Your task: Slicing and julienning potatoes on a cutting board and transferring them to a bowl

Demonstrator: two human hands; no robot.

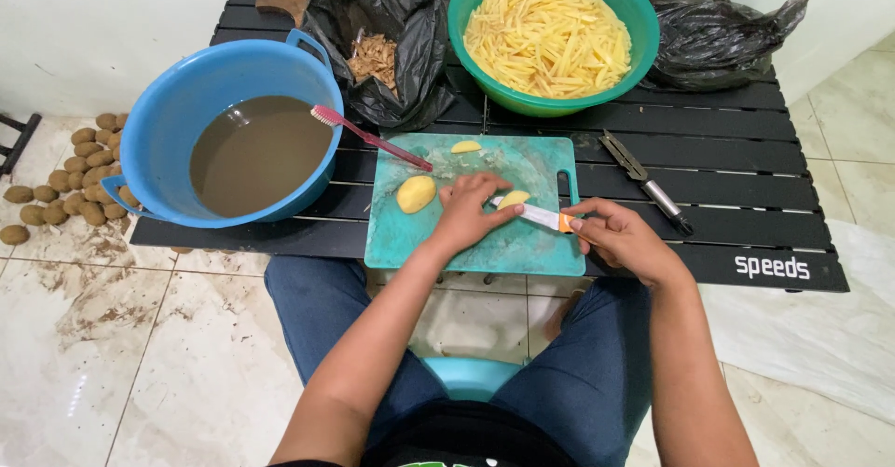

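The left hand (pixel 469 208) is pressing down on a peeled potato piece (pixel 514 199), its fingers curled over the top and pinning it to the teal cutting board (pixel 522 248), while the right hand (pixel 617 237) is gripping the orange handle of a small knife (pixel 543 215) — its pale blade is reaching under the left fingertips toward the piece. Just left of those fingers another peeled potato half (pixel 416 193) is lying on the board, and a small slice (pixel 466 147) is sitting beyond them near the far edge. To cut cleanly here, the left fingertips are best kept tucked back from the edge, the piece resting flat-side down, the strokes even so the sticks match. Farther out, a red toothbrush (pixel 368 137) is leaning from the blue basin (pixel 158 122) of murky water onto the board; a green bowl (pixel 643 29) heaped with cut potato sticks (pixel 548 34) is standing beyond, beside a black bag (pixel 410 75) holding peelings. A peeler (pixel 645 181) is lying to the right of the knife hand — unpeeled potatoes (pixel 70 173) are waiting on the floor.
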